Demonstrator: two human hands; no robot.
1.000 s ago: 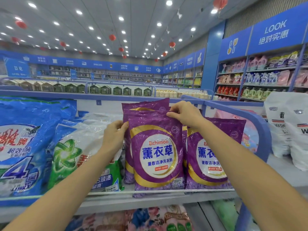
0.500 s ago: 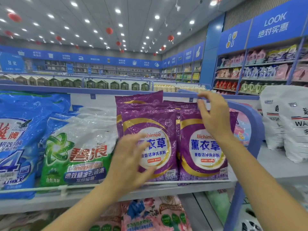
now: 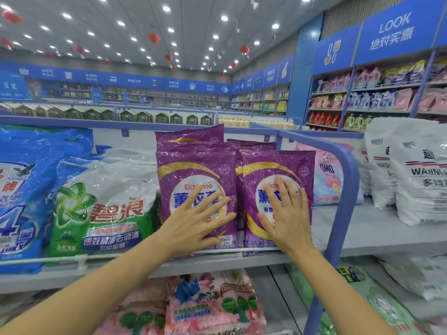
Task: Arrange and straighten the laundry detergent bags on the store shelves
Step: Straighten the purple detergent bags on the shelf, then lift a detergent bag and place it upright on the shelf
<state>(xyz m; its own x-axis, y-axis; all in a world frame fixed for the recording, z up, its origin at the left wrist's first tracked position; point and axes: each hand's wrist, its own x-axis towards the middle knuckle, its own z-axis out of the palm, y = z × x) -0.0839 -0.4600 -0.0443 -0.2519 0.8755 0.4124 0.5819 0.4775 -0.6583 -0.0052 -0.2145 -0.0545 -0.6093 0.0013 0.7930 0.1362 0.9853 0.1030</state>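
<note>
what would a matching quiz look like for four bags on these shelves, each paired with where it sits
Things
1. blue bag
2. green and white bag
3. white bag
4. pink bag with roses

Places
a. one shelf below the purple bags
b. far left in view
c. right of the blue rail
d. right beside the purple bags, on their left

Pairs: 1-b, 2-d, 3-c, 4-a
</note>
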